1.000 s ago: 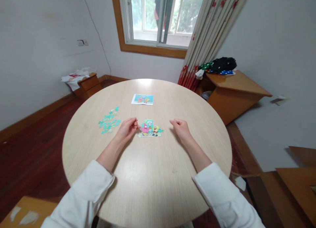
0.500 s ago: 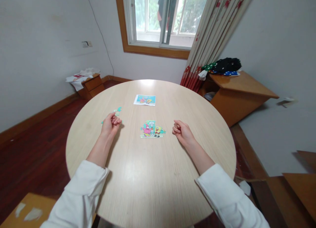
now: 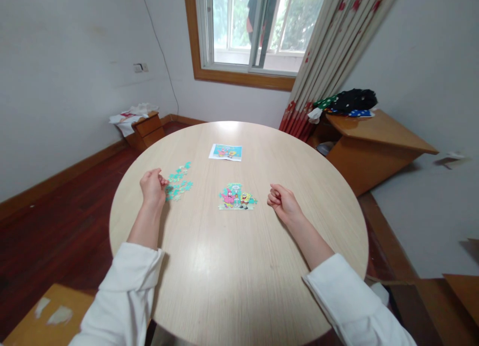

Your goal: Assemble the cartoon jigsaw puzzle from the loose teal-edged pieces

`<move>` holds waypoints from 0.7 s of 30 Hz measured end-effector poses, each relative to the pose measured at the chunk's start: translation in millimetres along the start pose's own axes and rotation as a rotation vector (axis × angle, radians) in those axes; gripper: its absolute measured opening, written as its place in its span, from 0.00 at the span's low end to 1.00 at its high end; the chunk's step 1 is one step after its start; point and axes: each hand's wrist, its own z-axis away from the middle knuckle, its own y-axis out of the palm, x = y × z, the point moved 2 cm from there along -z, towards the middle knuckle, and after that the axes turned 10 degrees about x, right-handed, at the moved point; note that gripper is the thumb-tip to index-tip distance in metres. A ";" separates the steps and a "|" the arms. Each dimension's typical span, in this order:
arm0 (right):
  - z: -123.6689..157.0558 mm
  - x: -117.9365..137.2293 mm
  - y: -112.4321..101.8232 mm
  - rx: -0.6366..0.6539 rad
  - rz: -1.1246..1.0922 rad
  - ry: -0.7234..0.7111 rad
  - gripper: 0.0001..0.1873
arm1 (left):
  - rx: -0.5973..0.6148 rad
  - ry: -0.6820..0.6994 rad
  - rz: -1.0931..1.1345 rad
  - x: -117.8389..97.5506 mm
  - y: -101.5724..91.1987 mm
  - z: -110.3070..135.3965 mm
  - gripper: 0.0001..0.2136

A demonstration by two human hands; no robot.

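On the round wooden table lies a partly joined cartoon puzzle in the middle. A scatter of loose teal puzzle pieces lies to its left. My left hand rests at the left edge of that scatter, fingers curled and pinched against the pieces; what they hold is too small to make out. My right hand lies on the table to the right of the joined puzzle, curled into a loose fist with nothing visible in it. A small printed reference picture lies farther back.
A wooden desk with dark clothes stands at the right behind a curtain. A small wooden cabinet with papers sits by the left wall. A cardboard box is at the lower left.
My left hand has moved from the joined puzzle leftward to the loose teal pieces. My right hand has curled tighter and stayed in place. The camera has turned slightly left.
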 end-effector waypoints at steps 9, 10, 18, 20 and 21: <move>1.6 1.7 2.8 -0.026 -0.020 -0.002 0.25 | -0.009 0.082 -0.566 4.3 -21.3 -15.6 0.03; 1.6 1.6 2.8 -0.031 -0.023 -0.003 0.24 | -0.005 0.090 -0.609 5.6 -24.7 -18.2 0.03; 1.6 0.1 1.6 0.005 0.028 -0.014 0.25 | 0.302 0.092 -1.252 16.2 -8.1 -5.4 0.24; 1.6 -0.1 1.3 0.001 0.041 -0.021 0.25 | 0.380 0.066 -1.416 20.3 -0.2 1.7 0.28; 1.6 -0.2 1.3 -0.002 0.050 -0.024 0.24 | 0.402 0.064 -1.475 22.2 3.0 4.1 0.30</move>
